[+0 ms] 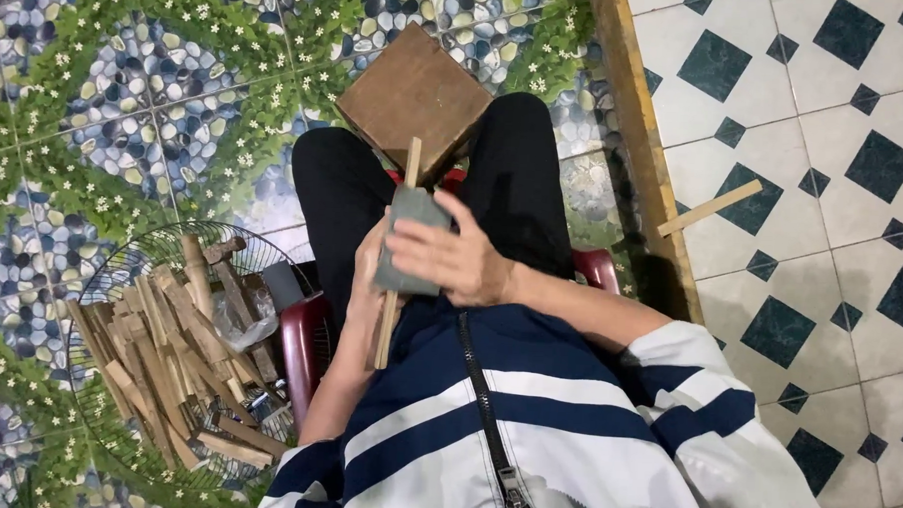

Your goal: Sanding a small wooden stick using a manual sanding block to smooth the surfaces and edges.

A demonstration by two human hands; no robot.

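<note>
While the left hand [365, 281] grips a thin wooden stick [397, 252] upright over the lap, the right hand [451, 259] closes its fingers round a grey sanding block [407, 237] pressed against the stick. Just beyond both hands stands a brown wooden block [412, 97]. Left of the left hand, a wire fan guard [121, 262] holds piled wood offcuts [168, 354]. Well right of the right hand, a loose wooden strip [710, 208] lies on tiled floor.
</note>
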